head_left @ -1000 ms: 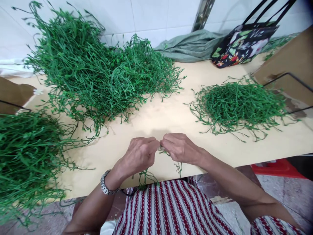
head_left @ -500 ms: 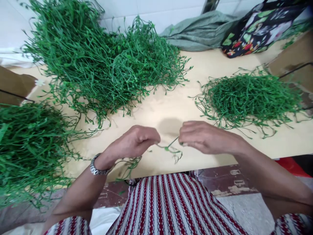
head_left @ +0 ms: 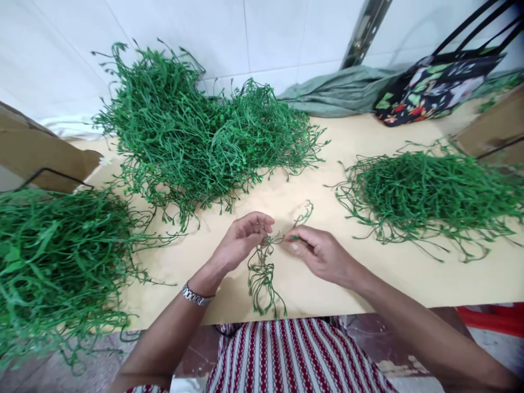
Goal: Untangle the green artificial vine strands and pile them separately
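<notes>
My left hand [head_left: 241,240], with a metal watch on its wrist, is curled around thin green stems near the middle of the table's front. A small bunch of green stems [head_left: 264,278] hangs down from its fingertips toward the table edge. Just to the right, my right hand [head_left: 313,251] pinches a green stem between thumb and forefinger. A curly sprig [head_left: 303,214] sticks up behind the right fingers. Thin stems cross the small gap between the two hands.
A large heap of green stems [head_left: 192,131] lies at the back left, another heap [head_left: 53,262] at the left and a third [head_left: 434,191] at the right. Cardboard [head_left: 45,147] stands at the left edge. A floral bag [head_left: 434,90] and grey-green cloth [head_left: 339,93] are behind.
The view has tilted up. My left hand has turned, its fingers loosening and the palm showing, and a bunch of stems now hangs below it. My right hand has turned, with a sprig behind it.
</notes>
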`<state>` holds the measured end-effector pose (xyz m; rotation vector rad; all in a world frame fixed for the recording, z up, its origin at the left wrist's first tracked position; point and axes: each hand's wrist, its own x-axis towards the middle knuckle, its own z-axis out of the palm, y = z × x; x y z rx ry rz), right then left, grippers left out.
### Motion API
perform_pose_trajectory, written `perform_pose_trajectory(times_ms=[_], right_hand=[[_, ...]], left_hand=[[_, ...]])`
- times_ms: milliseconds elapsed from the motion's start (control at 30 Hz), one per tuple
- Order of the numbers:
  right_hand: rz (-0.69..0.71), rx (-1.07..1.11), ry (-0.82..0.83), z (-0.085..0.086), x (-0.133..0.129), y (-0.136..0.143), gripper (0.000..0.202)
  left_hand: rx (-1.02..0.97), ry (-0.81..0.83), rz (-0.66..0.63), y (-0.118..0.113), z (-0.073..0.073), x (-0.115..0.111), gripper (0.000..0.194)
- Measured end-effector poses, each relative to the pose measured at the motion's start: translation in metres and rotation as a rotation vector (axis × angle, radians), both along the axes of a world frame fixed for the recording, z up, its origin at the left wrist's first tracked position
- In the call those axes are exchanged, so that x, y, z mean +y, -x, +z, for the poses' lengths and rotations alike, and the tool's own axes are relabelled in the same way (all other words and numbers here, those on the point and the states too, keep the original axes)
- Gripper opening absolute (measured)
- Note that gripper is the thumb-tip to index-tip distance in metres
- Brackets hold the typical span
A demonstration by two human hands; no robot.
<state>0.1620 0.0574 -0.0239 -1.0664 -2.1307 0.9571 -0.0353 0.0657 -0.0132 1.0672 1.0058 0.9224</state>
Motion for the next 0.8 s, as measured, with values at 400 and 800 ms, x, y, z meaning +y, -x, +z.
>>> perform_pose_trajectory(times_ms=[400, 800], right_hand=[[-0.125, -0.033, -0.366, -0.004, 0.010, 0.007, 0.024], [-0.067, -0.102, -0.310, -0.016, 0.011, 0.007, 0.015]], left_hand=[[0.009, -0.058, 0.016, -0.007, -0.006, -0.009, 0.030], [0.690, -0.724, 0.118, -0.002, -0.002, -0.021, 0.010]])
